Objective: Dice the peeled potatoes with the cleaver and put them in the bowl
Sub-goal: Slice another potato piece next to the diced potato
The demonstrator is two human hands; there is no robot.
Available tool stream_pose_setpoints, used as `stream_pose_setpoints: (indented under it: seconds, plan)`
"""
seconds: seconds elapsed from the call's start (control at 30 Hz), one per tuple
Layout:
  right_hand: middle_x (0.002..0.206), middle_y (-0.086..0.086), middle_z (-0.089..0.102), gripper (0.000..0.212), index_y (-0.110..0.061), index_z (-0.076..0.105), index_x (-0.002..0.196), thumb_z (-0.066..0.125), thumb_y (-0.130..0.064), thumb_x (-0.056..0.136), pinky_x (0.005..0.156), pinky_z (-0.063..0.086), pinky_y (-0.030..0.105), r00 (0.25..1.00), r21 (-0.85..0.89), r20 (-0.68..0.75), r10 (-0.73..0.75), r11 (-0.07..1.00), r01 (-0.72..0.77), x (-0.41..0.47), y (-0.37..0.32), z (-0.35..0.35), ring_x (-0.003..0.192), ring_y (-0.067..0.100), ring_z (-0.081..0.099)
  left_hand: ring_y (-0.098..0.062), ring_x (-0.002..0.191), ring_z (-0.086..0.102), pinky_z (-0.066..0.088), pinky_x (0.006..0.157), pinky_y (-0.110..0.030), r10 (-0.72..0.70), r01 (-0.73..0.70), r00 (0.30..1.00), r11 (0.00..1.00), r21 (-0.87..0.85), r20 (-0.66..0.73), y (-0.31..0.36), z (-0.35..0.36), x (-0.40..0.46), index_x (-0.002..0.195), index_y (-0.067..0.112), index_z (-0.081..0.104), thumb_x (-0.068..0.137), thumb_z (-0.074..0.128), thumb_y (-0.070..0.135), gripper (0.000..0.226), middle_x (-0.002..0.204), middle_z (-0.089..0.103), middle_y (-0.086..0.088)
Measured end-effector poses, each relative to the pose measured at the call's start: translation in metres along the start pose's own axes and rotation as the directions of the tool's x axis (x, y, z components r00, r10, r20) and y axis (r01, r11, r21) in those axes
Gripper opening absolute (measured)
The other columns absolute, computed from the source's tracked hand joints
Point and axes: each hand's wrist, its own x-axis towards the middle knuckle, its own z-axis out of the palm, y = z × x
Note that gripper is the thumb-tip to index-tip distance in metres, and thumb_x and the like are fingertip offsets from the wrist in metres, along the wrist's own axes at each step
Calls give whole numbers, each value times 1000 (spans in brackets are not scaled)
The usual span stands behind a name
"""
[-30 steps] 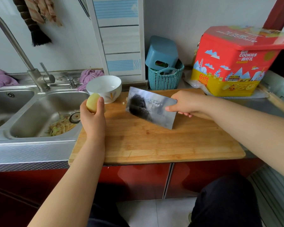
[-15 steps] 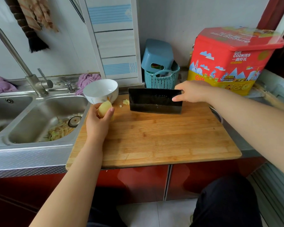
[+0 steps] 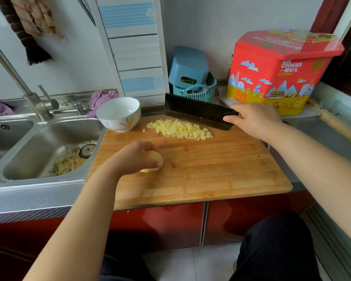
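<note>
Down from beside the white ceramic bowl (image 3: 119, 113), the left hand (image 3: 133, 158) now grips the peeled yellow potato (image 3: 154, 159) on the wooden chopping board (image 3: 211, 169); the right hand (image 3: 253, 118), clutching the dark steel cleaver (image 3: 197, 110), has pulled back behind the diced pile (image 3: 180, 130), so another dicing round looks next.

A wooden cutting board (image 3: 201, 175) carries diced potato (image 3: 180, 130), bowl (image 3: 119, 114) and potato (image 3: 153, 159).

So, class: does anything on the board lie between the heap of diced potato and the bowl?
Nothing visible does. The diced potato lies just right of the bowl, with only bare cutting board between them.
</note>
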Motion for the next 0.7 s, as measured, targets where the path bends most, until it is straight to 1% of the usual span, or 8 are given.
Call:
stream_pose_setpoints:
  seconds: [0.07, 0.17, 0.23, 0.33, 0.4, 0.47, 0.57, 0.7]
  plan:
    - [82, -5, 58, 30, -29, 52, 78, 46, -50, 98, 55, 33, 30, 994, -74, -94, -49, 996, 43, -7, 0, 3, 85, 25, 59, -14, 115, 52, 42, 88, -30, 9, -25, 997, 977, -213, -78, 3, -2, 2, 133, 28, 51, 93, 58, 47, 45, 122, 52, 10]
    - [106, 0, 68, 26, -30, 69, 110, 54, -44, 96, 64, 38, 30, 970, -88, -224, -97, 993, 79, -18, -3, 12, 100, 25, 62, -22, 116, 57, 48, 93, -35, -275, -105, 879, 687, -719, -391, 12, -13, 8, 118, 22, 62, 104, 38, 35, 31, 116, 62, 2]
    - [103, 2, 69, 22, -27, 70, 112, 65, -34, 91, 71, 42, 33, 950, -89, -288, -118, 991, 96, -26, -6, 20, 98, 27, 63, -16, 116, 57, 47, 99, -35, -343, -189, 796, 641, -743, -499, 21, -27, 12, 117, 20, 65, 103, 38, 26, 31, 118, 64, 3]
    - [94, 6, 68, 31, -19, 68, 105, 78, -14, 76, 74, 44, 36, 937, -134, -332, -105, 989, 64, -35, -12, 34, 91, 30, 64, -7, 122, 47, 38, 106, -30, -46, -250, 874, 810, -530, -484, 50, -36, 12, 137, 22, 54, 104, 39, 23, 36, 133, 55, 10]
    - [90, 7, 66, 34, -15, 67, 100, 80, -9, 70, 72, 45, 38, 926, -152, -360, -115, 986, 63, -39, -15, 44, 87, 32, 64, -8, 132, 36, 28, 112, -29, 189, -298, 929, 894, -336, -319, 77, -28, 13, 150, 21, 36, 105, 38, 22, 45, 145, 42, 8]
    - [87, 8, 65, 32, -13, 67, 97, 79, -6, 68, 69, 44, 38, 910, -172, -395, -126, 983, 62, -40, -19, 51, 82, 32, 63, -15, 148, 14, 13, 121, -39, 351, -361, 925, 932, -47, -146, 100, -9, 23, 156, 21, 17, 105, 35, 29, 54, 160, 21, 5]
    - [80, 9, 62, 20, -11, 65, 89, 73, -4, 71, 65, 40, 38, 876, -220, -453, -167, 973, 72, -41, -26, 57, 76, 32, 61, -17, 150, -9, -4, 121, -46, 404, -404, 913, 868, 288, 65, 122, 20, 44, 157, 27, 4, 106, 22, 41, 56, 164, -1, 9]
    - [79, 8, 61, 16, -11, 65, 88, 69, -4, 75, 65, 38, 38, 859, -262, -477, -187, 963, 64, -43, -29, 61, 75, 32, 60, -20, 149, -14, -9, 120, -46, 291, -339, 940, 855, 393, 178, 129, 32, 68, 156, 34, 3, 105, 11, 47, 53, 163, -6, 10]
